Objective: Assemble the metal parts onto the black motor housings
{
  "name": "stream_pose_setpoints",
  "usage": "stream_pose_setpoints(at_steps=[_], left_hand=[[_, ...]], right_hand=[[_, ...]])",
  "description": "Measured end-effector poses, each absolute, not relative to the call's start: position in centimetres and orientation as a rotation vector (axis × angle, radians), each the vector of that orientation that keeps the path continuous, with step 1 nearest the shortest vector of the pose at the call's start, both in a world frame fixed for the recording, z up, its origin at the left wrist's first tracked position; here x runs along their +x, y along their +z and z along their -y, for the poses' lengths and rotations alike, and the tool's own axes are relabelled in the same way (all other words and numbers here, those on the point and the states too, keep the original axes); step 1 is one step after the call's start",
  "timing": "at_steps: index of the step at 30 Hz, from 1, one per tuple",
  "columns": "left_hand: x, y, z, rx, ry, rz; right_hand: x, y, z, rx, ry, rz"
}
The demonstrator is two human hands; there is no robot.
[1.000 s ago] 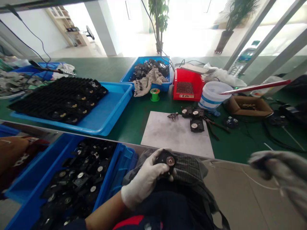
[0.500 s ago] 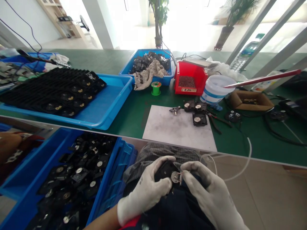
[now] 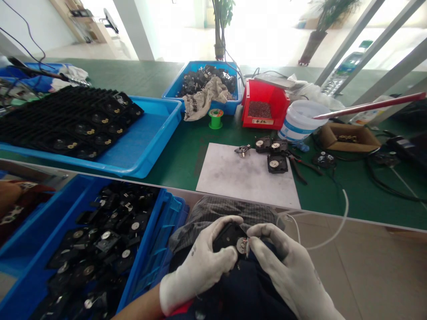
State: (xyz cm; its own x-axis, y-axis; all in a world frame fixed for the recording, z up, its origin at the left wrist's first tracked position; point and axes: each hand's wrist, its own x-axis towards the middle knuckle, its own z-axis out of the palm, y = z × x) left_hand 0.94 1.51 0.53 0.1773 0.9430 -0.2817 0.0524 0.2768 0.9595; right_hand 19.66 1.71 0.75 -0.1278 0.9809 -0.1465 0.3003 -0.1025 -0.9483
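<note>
Both my hands wear white gloves and meet above my lap. My left hand (image 3: 210,258) is closed around a black plastic housing (image 3: 226,236), thumb along its lower side. At the housing's right end sits a round silver metal disc (image 3: 241,245) with a thin upright metal piece beside it. My right hand (image 3: 283,258) pinches that right end between thumb and forefinger; exactly which small part lies in the fingertips is hidden. On the white sheet (image 3: 227,178) ahead lie several similar black housings (image 3: 277,163) and a small metal-and-black part (image 3: 244,151).
Left of my legs stands a blue crate (image 3: 150,240) of black housings. A blue tray (image 3: 160,120) with stacked black panels is on the green bench. Farther right are a solder spool (image 3: 215,119), red bin (image 3: 267,95), white bucket (image 3: 300,118), pliers (image 3: 298,171) and cardboard box (image 3: 348,138).
The camera view has shifted slightly. Both hands keep nearly the same grip on the housing, and the thin metal piece at its right end looks slightly turned.
</note>
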Motion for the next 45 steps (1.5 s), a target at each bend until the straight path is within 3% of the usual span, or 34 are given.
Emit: stream_pose_setpoints(at_steps=[13,20,29,40,45], left_hand=[[1.0,0.3,-1.4,1.119,0.84,-1.221],[0.1,-0.1,-1.9,1.162,0.779,-1.179],[0.3,0.2,-2.8,1.167,0.798,-1.109],[0.0,-2.3,-2.8,0.972,0.898,-1.081],[-1.0,-0.5,-4.2,1.345,0.765,-1.044]], right_hand=[[20.1,0.2,-1.7,-1.442,1.289,1.55],[20.3,0.3,-2.1,-1.449,1.332,1.25],[19.7,-0.4,-2.6,-1.398,1.686,1.192],[19.3,-2.3,-2.9,-1.407,1.557,1.182],[19.8,-2.7,-3.5,-1.502,1.374,1.217]])
